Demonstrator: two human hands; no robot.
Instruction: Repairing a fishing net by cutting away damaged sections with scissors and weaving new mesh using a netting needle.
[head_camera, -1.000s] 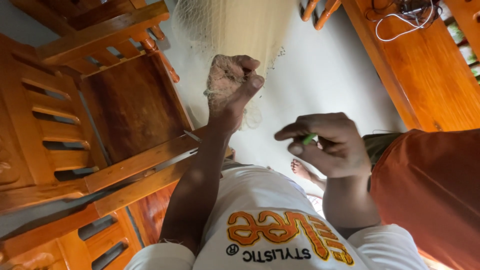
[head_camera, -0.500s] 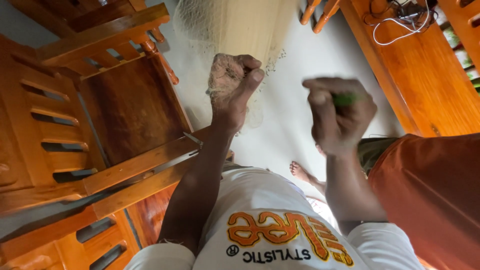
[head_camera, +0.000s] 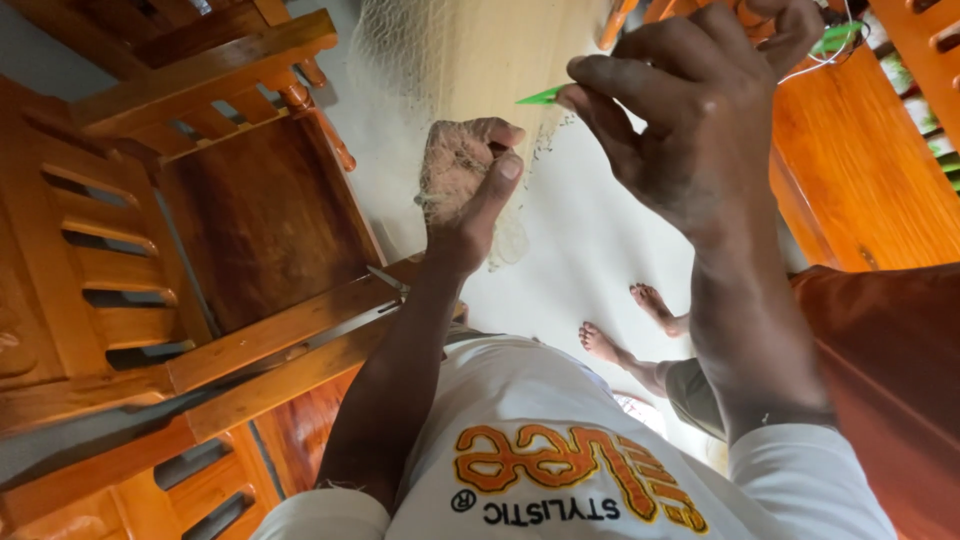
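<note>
While the fine pale mesh fishing net (head_camera: 470, 50) hangs down from beyond the top edge, my left hand (head_camera: 465, 195) is curled closed around a bunched fold of it, thumb pressed across the fingers. How much netting sits inside that fist is hidden. My right hand (head_camera: 700, 120) is raised closer to the camera, fingers pinched tight on a slim green plastic netting needle (head_camera: 545, 96); only its pointed tip shows at the fingertips, and a green bit near the top right may be its other end, hard to tell. To the left stands an orange-brown slatted wooden chair (head_camera: 190, 230), partly cut off. Bare feet (head_camera: 625, 325) rest on the pale floor (head_camera: 590, 240).
</note>
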